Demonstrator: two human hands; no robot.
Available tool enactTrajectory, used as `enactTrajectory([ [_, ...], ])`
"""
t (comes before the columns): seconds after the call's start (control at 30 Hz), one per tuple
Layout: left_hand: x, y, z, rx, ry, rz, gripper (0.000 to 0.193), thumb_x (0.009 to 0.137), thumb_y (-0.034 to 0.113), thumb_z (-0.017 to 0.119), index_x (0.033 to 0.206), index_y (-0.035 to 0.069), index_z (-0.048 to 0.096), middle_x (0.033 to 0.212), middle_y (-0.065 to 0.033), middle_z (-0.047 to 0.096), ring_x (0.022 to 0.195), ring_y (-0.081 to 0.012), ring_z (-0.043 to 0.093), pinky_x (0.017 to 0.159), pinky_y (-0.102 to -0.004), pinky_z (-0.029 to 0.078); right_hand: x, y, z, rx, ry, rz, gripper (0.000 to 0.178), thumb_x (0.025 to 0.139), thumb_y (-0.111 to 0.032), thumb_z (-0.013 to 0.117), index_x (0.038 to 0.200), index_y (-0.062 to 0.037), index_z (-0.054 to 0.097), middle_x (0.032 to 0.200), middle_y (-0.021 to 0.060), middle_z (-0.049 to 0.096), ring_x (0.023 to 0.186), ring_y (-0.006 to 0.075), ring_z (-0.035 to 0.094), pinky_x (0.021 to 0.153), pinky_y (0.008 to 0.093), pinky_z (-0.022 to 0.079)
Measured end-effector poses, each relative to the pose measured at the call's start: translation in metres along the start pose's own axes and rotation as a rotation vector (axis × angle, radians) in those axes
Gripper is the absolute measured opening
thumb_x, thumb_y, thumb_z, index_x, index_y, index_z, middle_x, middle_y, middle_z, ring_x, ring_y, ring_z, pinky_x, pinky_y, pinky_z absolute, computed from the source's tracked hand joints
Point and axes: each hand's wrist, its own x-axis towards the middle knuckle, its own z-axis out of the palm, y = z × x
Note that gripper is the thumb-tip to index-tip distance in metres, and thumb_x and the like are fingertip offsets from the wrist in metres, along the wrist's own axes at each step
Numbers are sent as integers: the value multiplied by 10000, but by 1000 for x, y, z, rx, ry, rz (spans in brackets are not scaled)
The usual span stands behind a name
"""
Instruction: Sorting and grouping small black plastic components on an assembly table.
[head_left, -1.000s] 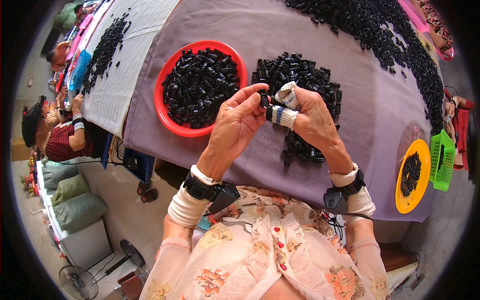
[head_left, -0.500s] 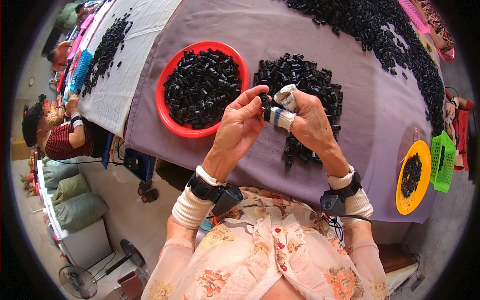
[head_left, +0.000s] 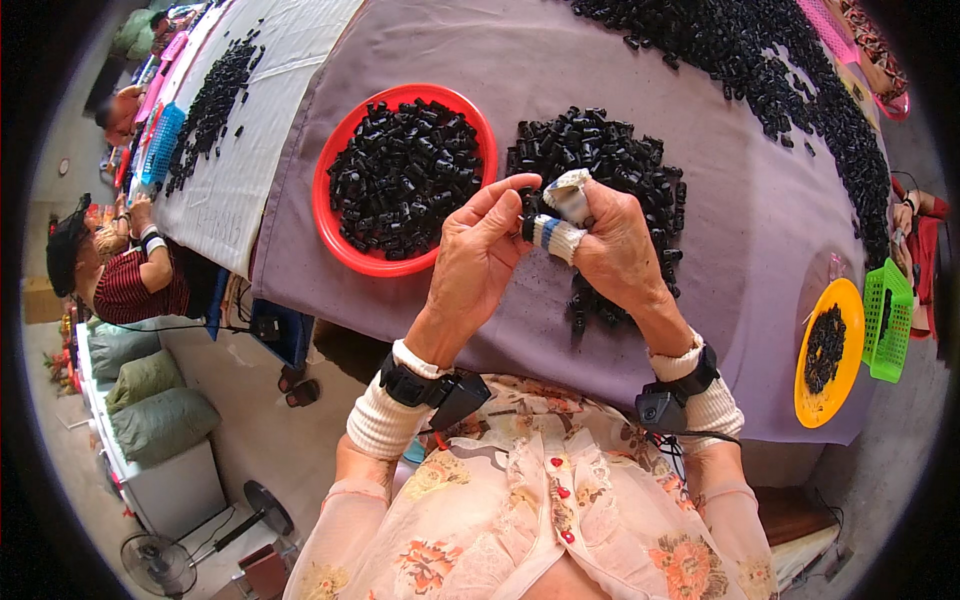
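Observation:
Near the table's middle my two hands meet over a small black plastic part (head_left: 529, 203). Thumb and forefinger of my left hand (head_left: 472, 245) pinch it, covering much of it. My right hand (head_left: 622, 245) is closed, with white, blue-striped cloth covers (head_left: 556, 236) on its finger and thumb, close against the part. Whatever those covered tips grip is hidden. Behind and below my right hand lies a loose pile of similar black parts (head_left: 590, 145). Left of my hands, a red round basin (head_left: 322, 190) holds many more.
A purple cloth (head_left: 400, 45) covers the table. Black parts (head_left: 790, 110) spread across the far right. A yellow plate (head_left: 835, 400) with small black bits and a green basket (head_left: 886, 345) stand at the right edge. Another person (head_left: 135, 285) sits at the left.
My left fingertips have closed further over the black part, which shows less now. My right hand has shifted very slightly; the pile and basin look the same.

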Motion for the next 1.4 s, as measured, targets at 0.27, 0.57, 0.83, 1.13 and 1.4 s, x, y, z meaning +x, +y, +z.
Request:
enactTrajectory([
  [0.27, 1, 5, 3, 200, 24, 23, 241, 876, 84, 532, 1089, -28, 554, 977, -93, 616, 864, -137, 596, 780, -301, 494, 1, -3, -2, -81, -6, -95, 184, 684, -72, 671, 797, 7, 549, 633, 130, 585, 532, 204, 563, 509, 303, 437],
  [0.57, -2, 3, 2, 151, -11, -10, 253, 868, 73, 545, 1096, -35, 555, 951, -94, 621, 833, -124, 603, 750, -291, 518, -2, 2, -6, -71, 24, -37, 227, 685, -84, 697, 836, 3, 552, 700, 103, 611, 597, 166, 581, 560, 281, 462],
  [0.83, -4, 7, -1, 161, -63, -18, 281, 880, 81, 528, 1135, -38, 530, 983, -96, 619, 857, -135, 606, 778, -312, 515, -4, 4, -6, -105, 0, -120, 228, 691, -87, 692, 845, 4, 550, 683, 116, 605, 586, 181, 590, 546, 286, 463],
  [1.13, -4, 8, 2, 209, -33, -27, 236, 876, 66, 535, 1091, -25, 567, 893, -35, 603, 791, -86, 579, 707, -252, 530, -6, 4, -7, -135, 24, -150, 211, 704, -72, 679, 845, 12, 547, 675, 127, 608, 565, 210, 597, 527, 291, 461],
  [1.4, -6, 6, 0, 317, -24, -10, 261, 870, 51, 536, 1112, -44, 548, 968, -84, 621, 829, -119, 608, 743, -292, 532, -8, 9, -8, -198, -27, -169, 223, 698, -87, 683, 833, 17, 539, 673, 141, 598, 571, 253, 603, 525, 312, 459],
])
